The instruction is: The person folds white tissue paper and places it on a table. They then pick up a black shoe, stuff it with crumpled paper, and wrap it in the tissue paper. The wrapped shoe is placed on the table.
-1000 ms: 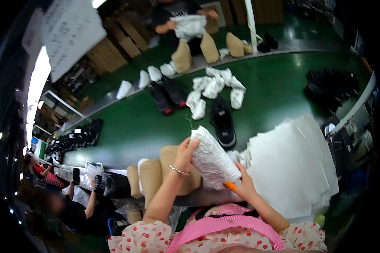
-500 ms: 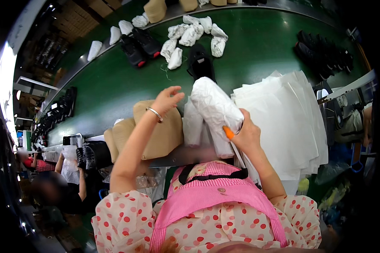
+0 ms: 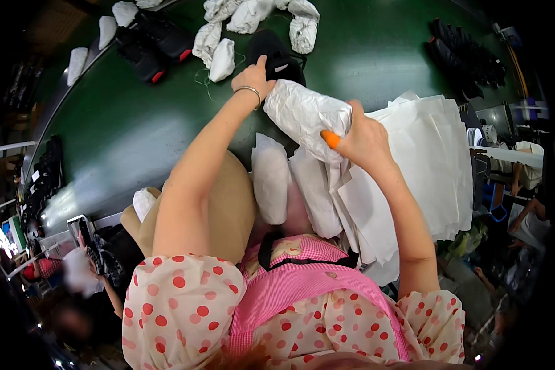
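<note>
My right hand [image 3: 365, 139], with an orange cover on its thumb, is closed around the near end of a white paper-wrapped bundle [image 3: 309, 114]. The bundle's far end points at the opening of a black shoe [image 3: 267, 47] on the green table. At the shoe's near left side, my left hand [image 3: 253, 80] grips its edge, a bracelet on the wrist; some fingertips are hidden. Close to my body lie two more white paper bundles [image 3: 270, 180], side by side. A stack of white paper sheets [image 3: 428, 166] spreads beside my right forearm.
Several crumpled paper wads [image 3: 222, 60] lie beyond the shoe. A pair of black shoes with red heel marks [image 3: 143, 52] sits far left, and a row of black shoes [image 3: 465, 58] far right. Tan padded shapes [image 3: 228, 203] lie under my left arm. Other people work at both sides.
My left hand has moved forward from above the tan shapes to the black shoe and taken hold of it. The bundle in my right hand has moved up toward the shoe. The view has shifted.
</note>
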`<state>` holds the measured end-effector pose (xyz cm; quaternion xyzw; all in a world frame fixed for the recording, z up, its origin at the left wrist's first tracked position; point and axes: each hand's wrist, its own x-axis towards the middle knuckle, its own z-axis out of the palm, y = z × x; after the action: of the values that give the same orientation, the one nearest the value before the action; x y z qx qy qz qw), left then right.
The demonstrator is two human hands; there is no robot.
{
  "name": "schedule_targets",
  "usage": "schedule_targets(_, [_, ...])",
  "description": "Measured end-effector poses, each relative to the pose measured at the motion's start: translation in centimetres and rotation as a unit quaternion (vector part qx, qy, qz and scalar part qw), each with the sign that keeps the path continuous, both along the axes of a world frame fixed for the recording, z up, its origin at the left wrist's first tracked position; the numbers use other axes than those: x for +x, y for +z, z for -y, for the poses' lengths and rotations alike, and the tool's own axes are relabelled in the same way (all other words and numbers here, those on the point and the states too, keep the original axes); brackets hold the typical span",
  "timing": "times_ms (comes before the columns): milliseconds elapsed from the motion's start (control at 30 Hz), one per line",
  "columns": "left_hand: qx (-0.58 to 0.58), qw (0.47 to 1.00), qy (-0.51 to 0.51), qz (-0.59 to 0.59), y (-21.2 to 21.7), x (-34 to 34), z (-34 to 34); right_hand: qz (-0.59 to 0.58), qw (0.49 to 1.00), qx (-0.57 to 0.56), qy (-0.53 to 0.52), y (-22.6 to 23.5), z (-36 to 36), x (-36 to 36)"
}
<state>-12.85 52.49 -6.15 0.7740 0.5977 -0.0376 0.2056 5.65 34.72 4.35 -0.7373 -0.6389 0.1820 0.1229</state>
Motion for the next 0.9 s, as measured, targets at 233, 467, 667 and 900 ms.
schedule_targets(233, [-0.061, 0.997, -0.051, 0.007, -1.3, -0.1, -1.6, 0.087, 0.996, -0.021, 0.019, 0.3, -3.4, -2.0])
schedule_targets(467, [-0.028, 0.995, -0.085, 0.042, -2.3, -0.6, -1.9, 0.124, 0.989, 0.077, 0.025, -3.5, -6.6, -4.4])
schedule_targets(667, [-0.023, 0.992, -0.088, 0.089, -2.9, -0.9, -2.1, 0.097, 0.988, 0.096, -0.065, -8.6, -8.6, -7.1])
schedule_targets(900, [-0.033, 0.997, -0.073, 0.009, -1.1, -0.6, -2.3, 0.188, 0.974, 0.129, 0.012, -7.1, -9.2, -6.8])
